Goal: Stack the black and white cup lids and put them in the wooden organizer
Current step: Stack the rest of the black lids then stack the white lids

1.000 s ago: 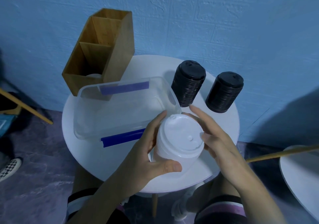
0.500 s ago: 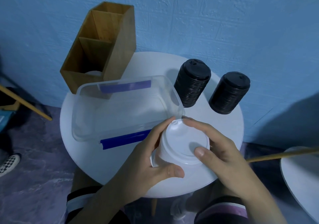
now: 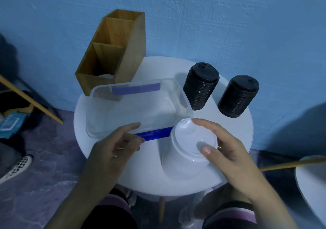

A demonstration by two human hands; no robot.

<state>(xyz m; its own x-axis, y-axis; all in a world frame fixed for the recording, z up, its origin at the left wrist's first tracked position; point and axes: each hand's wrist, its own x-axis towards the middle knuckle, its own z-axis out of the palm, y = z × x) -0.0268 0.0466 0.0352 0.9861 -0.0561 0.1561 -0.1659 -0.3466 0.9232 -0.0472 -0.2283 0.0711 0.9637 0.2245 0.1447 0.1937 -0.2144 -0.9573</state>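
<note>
A stack of white cup lids point(image 3: 188, 151) stands on the round white table point(image 3: 234, 128) near its front edge. My right hand point(image 3: 227, 151) grips the top of the stack, thumb on its near rim and fingers over the far side. My left hand point(image 3: 114, 149) hovers to the left of the stack with loosely curled fingers, holding nothing, by the blue clip of a clear plastic box point(image 3: 137, 105). Two stacks of black lids point(image 3: 201, 86) point(image 3: 238, 95) stand at the back right. The wooden organizer point(image 3: 130, 52) stands at the back left, with something white low in its front compartment.
The clear box with blue clips lies between the organizer and my hands. A blue wall is right behind the table. A second white table point(image 3: 312, 179) and a wooden stick point(image 3: 291, 163) are at the right. A checkered shoe point(image 3: 15, 167) is on the floor at the left.
My left hand has let go of the white lid stack and moved left. The stack, which both hands held, now stands on the table under my right hand alone.
</note>
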